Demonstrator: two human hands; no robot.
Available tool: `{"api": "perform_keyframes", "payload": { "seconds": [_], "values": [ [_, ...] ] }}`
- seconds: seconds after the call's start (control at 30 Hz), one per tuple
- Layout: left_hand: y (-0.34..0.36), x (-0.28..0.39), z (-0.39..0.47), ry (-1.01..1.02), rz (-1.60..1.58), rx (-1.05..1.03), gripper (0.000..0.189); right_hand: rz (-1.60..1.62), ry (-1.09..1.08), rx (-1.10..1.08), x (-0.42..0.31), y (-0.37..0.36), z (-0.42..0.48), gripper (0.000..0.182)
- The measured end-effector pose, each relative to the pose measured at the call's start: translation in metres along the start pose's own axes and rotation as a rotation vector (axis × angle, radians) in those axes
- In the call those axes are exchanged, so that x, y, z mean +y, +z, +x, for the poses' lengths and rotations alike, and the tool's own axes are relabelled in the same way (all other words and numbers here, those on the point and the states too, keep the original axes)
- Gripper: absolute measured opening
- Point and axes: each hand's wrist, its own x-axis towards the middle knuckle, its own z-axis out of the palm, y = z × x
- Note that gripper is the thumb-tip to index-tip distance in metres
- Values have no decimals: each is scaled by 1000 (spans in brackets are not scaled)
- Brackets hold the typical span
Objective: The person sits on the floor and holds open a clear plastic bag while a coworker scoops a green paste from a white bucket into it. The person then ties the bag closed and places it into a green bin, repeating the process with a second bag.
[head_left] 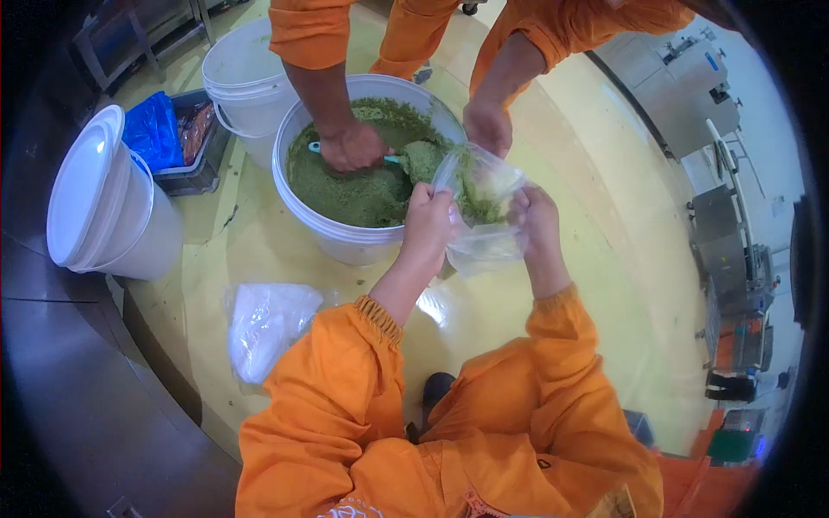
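My left hand (pixel 429 223) grips the near-left edge of a clear plastic bag (pixel 486 249), and my right hand (pixel 539 217) grips its right edge. Between them the bag's mouth is spread, with some green paste (pixel 480 204) inside. Just left of it stands a white plastic bucket (pixel 317 223) partly filled with thick green paste (pixel 343 194). A co-worker's hand (pixel 353 146) holds a turquoise-handled tool (pixel 315 147) in the bucket, a heap of paste at its hidden end. The co-worker's other hand (pixel 489 126) is at the far side of the bag.
Behind the bucket is another white bucket (pixel 249 107). A lidded white bucket (pixel 139 223) stands left, near a grey crate (pixel 201 175) holding a blue plastic bag (pixel 154 133). A pack of white plastic (pixel 269 330) lies on the yellow floor (pixel 214 324). Steel machines (pixel 680 90) line the right.
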Motion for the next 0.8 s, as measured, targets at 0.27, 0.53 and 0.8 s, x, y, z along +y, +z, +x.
{"api": "perform_keyframes", "payload": {
  "seconds": [0.27,0.53,0.8],
  "values": [
    [-1,-1,2,-28,30,-13,10,34,34,5,2,-2,2,10],
    [-2,-4,5,-15,53,-30,10,31,43,-11,2,-2,1,14],
    [0,4,0,-79,-57,-45,9,85,50,4,3,-4,4,11]
  ]
}}
